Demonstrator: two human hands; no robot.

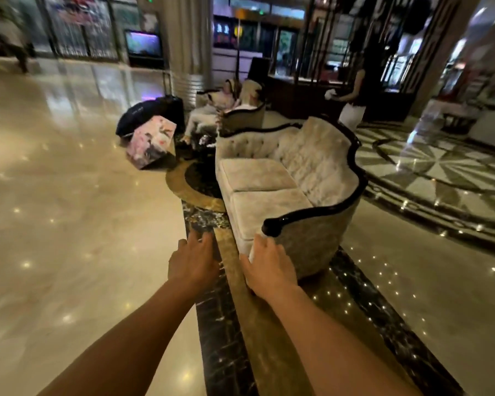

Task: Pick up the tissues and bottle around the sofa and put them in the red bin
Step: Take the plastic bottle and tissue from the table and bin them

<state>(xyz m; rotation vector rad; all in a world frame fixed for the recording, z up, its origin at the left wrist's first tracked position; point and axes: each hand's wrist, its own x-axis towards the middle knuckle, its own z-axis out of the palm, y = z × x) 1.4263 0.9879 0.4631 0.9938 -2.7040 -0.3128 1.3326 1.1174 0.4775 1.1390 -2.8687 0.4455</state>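
A pale tufted sofa (272,181) with dark wood trim stands just ahead of me on the glossy floor. My left hand (193,262) reaches forward over the dark marble strip left of the sofa, fingers apart and holding nothing. My right hand (269,270) is at the sofa's near front corner, below the dark armrest end (272,227), with its fingers bent downward. A pale sliver shows by its thumb; I cannot tell whether that is something held or the sofa's edge. No tissue, bottle or red bin is clearly in sight.
A black suitcase (155,112) and a pink patterned bag (152,141) sit on the floor beyond the sofa's far end. People sit in armchairs (240,117) behind it. A person (353,98) stands at the back right. Wide polished floor lies on the left.
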